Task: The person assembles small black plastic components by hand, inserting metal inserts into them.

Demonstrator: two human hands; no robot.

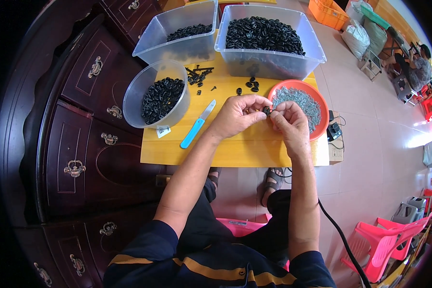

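Between the fingertips of my left hand (242, 115) is a small black plastic part (267, 111). My right hand (293, 127) pinches at the same spot, its fingers pressed together; whatever sits in them is too small to make out. Both hands are held over the near edge of an orange-red bowl (325, 113) full of small silvery screws (300, 103). A few loose black oval parts (249, 84) lie on the yellow table (216, 153) beyond my hands. Left of my left hand rests a knife (197, 126) with a light blue handle.
A round clear tub (129, 108) of black parts stands at the left. Two clear bins, one at back left (144, 48) and one at back right (273, 67), hold more. Dark drawers (72, 139) flank the left side. A black cable (343, 237) hangs right. A person (413, 67) sits far right.
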